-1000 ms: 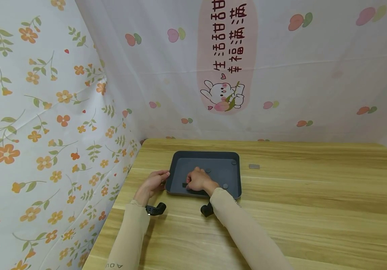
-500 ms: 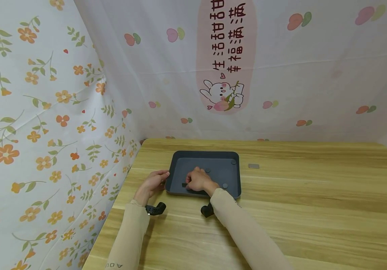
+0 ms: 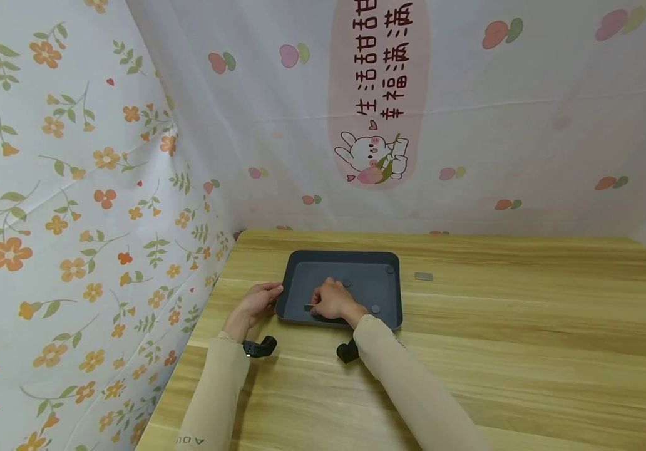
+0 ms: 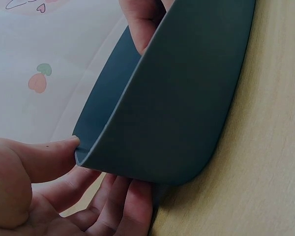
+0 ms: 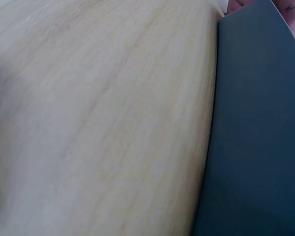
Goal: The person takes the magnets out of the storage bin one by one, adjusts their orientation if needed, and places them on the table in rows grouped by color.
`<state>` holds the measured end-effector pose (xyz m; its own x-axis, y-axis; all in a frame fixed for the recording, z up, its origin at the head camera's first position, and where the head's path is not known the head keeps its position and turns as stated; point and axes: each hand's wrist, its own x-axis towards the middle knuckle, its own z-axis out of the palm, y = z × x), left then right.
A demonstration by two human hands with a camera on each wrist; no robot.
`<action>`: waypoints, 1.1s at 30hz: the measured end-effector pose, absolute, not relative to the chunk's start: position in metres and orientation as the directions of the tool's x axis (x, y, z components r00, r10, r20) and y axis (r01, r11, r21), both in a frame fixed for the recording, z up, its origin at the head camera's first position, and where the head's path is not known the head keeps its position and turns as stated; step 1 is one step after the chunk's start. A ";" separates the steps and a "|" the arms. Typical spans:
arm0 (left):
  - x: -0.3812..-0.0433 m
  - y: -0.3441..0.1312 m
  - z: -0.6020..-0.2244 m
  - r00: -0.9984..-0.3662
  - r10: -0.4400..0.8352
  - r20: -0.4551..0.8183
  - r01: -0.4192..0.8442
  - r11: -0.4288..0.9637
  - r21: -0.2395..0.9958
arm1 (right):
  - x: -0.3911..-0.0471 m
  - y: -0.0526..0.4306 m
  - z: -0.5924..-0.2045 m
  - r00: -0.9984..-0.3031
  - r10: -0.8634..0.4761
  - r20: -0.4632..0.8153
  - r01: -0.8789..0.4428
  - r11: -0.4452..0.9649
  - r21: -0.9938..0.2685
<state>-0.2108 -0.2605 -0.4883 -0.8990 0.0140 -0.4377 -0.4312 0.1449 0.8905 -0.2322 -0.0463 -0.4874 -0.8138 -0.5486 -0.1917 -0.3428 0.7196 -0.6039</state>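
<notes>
A dark blue-grey rectangular tray (image 3: 345,255) lies on the wooden table. My left hand (image 3: 251,308) grips its left end; in the left wrist view the thumb rests on the rim of the tray (image 4: 172,103) and the other fingers lie against the wall's outside. Inside the tray, my right hand (image 3: 332,300) pinches a small dark flat rectangular piece (image 3: 308,307), partly hidden by the fingers. Small round grey discs lie in the tray, one disc (image 3: 375,309) right of my right wrist. In the right wrist view only the tray's outer wall (image 5: 260,128) and part of my left hand (image 5: 290,10) show.
A small grey rectangular plate (image 3: 424,276) lies on the wooden table (image 3: 526,338), right of the tray. Floral cloth (image 3: 86,225) hangs along the left side, and another printed cloth (image 3: 469,138) hangs behind the table.
</notes>
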 end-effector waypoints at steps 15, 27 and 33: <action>-0.210 -0.261 -0.488 -0.899 0.036 -0.437 -0.429 0.140 0.893 | -0.234 -0.037 -0.493 -0.792 -0.594 -0.141 -0.370 0.650 -0.664; -0.211 -0.264 -0.487 -0.893 0.060 -0.447 -0.440 0.099 0.892 | -0.241 -0.031 -0.501 -0.804 -0.589 -0.075 -0.314 0.528 -0.789; -0.212 -0.265 -0.488 -0.892 0.072 -0.447 -0.442 0.072 0.894 | -0.241 -0.028 -0.501 -0.817 -0.572 -0.071 -0.259 0.476 -0.841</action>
